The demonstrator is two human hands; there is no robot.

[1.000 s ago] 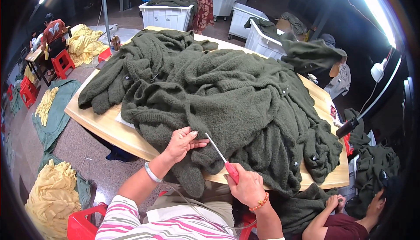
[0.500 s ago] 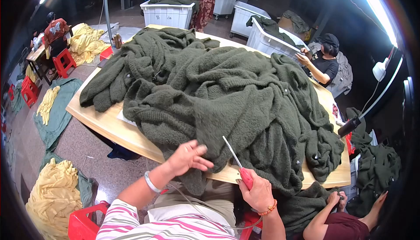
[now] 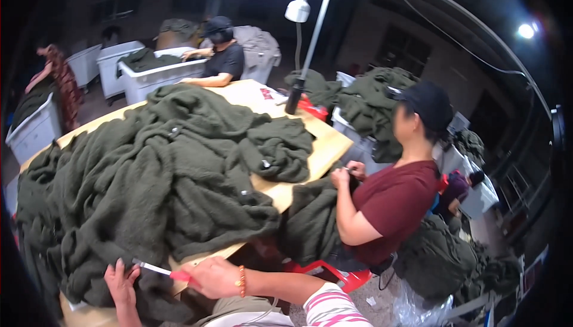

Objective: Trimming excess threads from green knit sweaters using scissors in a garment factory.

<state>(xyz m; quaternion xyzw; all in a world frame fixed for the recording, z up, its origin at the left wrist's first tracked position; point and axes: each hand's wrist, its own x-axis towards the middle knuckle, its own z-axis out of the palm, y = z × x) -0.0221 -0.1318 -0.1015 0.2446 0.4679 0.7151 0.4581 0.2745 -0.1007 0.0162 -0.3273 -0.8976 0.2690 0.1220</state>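
Dark green fuzzy knitted garments [image 3: 131,172] lie heaped over the light wooden table, with a few small pale spots showing on them. My right hand [image 3: 215,276], a beaded bracelet at its wrist, is closed round a red-handled tool [image 3: 179,275] with a slim metal blade. The blade points left, toward my other hand; whether it is a knife or closed scissors I cannot tell. My left hand [image 3: 122,282] is held up at the near edge of the heap, its fingers apart and nothing seen in them. Whether its fingertips touch the cloth is unclear.
At the right, a person in a maroon top [image 3: 388,207] sits holding green knitwear. Across the table [image 3: 325,148] is another person in black [image 3: 230,58]. White bins [image 3: 158,82] hold more garments. A lamp post [image 3: 310,40] rises from the table's far edge.
My view has swung to the right, bringing the maroon-clad person fully into sight. The tool's blade now points left rather than up and away. My two hands are closer together.
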